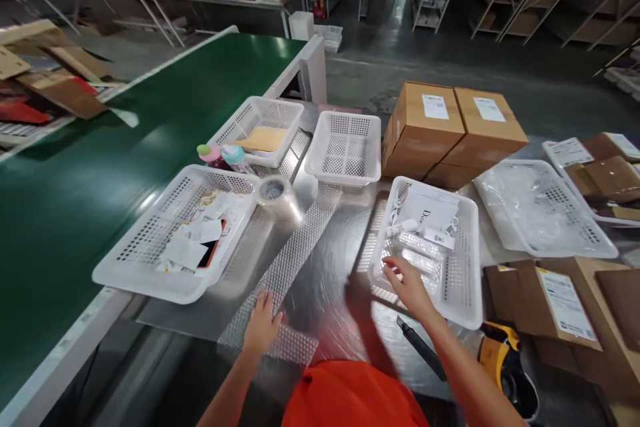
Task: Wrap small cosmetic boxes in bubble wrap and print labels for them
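A person's left hand (263, 323) is resting on a strip of bubble wrap (300, 260), fingers extended and grasping nothing, apparently keeping the sheet flat against the metal table (345, 267); the right hand (403, 280) is hanging loosely bent over a white tray (474, 280), nothing visibly gripped, though whether it is touching the wrapped packets (427, 267) just beside its fingertips one cannot tell. A box cutter (421, 347) is lying beside the right forearm, probably for easy reach; a clear roll (276, 195) is standing beyond the left hand, likely parked off the strip.
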The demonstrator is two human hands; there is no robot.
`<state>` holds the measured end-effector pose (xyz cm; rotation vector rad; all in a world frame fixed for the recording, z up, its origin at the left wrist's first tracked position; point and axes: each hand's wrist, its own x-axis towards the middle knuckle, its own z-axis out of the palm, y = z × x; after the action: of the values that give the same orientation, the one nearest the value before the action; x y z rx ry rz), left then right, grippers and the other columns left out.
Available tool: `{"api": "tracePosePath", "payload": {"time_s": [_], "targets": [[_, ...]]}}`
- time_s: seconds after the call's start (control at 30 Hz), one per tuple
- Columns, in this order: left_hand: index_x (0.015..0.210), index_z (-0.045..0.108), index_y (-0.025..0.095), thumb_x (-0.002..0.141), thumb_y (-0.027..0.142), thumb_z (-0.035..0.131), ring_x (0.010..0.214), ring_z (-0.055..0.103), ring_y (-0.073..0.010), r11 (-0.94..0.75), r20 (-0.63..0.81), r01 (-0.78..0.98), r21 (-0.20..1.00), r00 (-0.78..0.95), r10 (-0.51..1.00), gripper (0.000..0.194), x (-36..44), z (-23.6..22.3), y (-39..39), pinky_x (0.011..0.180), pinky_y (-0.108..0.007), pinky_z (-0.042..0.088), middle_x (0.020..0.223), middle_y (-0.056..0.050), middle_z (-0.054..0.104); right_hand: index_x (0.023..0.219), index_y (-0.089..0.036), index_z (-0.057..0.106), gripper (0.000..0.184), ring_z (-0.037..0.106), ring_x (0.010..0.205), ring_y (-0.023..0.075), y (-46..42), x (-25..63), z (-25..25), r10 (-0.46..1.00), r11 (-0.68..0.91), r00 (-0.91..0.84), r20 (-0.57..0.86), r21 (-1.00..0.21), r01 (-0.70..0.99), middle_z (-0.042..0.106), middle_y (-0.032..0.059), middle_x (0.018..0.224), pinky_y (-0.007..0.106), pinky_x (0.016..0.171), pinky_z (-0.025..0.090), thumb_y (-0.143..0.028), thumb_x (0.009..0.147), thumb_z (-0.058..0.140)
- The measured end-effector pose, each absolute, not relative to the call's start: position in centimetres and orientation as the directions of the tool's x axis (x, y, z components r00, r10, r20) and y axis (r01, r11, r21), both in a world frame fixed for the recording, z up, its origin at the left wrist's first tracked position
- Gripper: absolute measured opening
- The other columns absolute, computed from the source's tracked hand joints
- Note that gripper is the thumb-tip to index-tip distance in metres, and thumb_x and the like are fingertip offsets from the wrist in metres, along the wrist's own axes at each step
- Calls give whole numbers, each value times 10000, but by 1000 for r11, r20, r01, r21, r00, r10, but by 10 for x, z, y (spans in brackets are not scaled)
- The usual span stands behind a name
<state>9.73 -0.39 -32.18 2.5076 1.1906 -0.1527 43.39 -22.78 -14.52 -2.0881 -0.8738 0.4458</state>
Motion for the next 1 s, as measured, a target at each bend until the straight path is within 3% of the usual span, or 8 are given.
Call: {"api": "tracePosePath", "payload": {"time_s": [0.1,0.27,0.47,0.6,0.73,0.9,0.93,1.0], "targets": [[1478,397,96,900,288,353,1320,525,-333,-666,-217,690,283,723,656,611,76,-332,-9,1060,-466,457,1530,-207,437,1045,-185,666,328,664,866,218,-259,472,-152,623,-560,782,-17,-708,431,710,107,1035,360,760,554,-398,910,458],[1467,431,109,926,323,295,1308,546,-331,-706,-233,663,250,748,621,598,54,-333,-24,1014,-460,498,1549,-192,424,1099,-142,660,311,628,1052,276,-310,529,-164,474,-823,881,-4,-357,441,671,161,1162,415,914,512,-229,900,437],[1468,460,156,902,297,287,1385,474,-298,-708,-360,679,195,721,592,608,38,-324,-16,1085,-413,440,1562,-112,430,1292,-129,595,491,508,1290,287,-319,573,-188,515,-857,851,-104,-79,509,517,189,1445,415,1031,432,-18,842,433],[1504,414,141,887,254,303,1359,502,-323,-721,-475,682,122,678,561,637,29,-318,-16,951,-390,525,1590,-138,368,1297,-128,580,560,530,1242,309,-312,598,-199,542,-840,830,-129,-77,537,566,204,1373,426,958,446,50,777,472],[1418,525,151,865,169,355,1338,523,-302,-754,-378,657,17,702,603,580,41,-311,-19,996,-384,506,1575,-125,406,1102,-130,658,365,595,1030,292,-309,618,-196,580,-815,803,-136,-100,571,661,185,1110,411,856,455,-6,778,546],[1340,583,104,892,180,404,1262,572,-290,-771,-307,637,-20,730,611,489,71,-302,-21,1057,-397,461,1446,-165,555,1006,-173,631,184,567,986,293,-328,631,-160,591,-799,807,-13,-150,583,629,179,1034,418,801,463,-171,834,566],[1386,546,107,899,174,407,1244,578,-295,-769,-304,639,-17,729,613,511,76,-299,-22,1052,-410,460,1432,-175,561,1021,-175,619,189,568,973,295,-333,629,-147,572,-798,819,51,-199,569,619,184,1023,436,804,467,-236,849,571],[1460,475,150,905,174,429,1216,583,-316,-755,-310,656,-12,715,626,558,85,-293,-24,1032,-448,465,1438,-183,542,1100,-183,591,300,582,958,295,-338,618,-118,506,-735,845,172,-427,527,605,199,1041,461,806,477,-359,857,579]]}}
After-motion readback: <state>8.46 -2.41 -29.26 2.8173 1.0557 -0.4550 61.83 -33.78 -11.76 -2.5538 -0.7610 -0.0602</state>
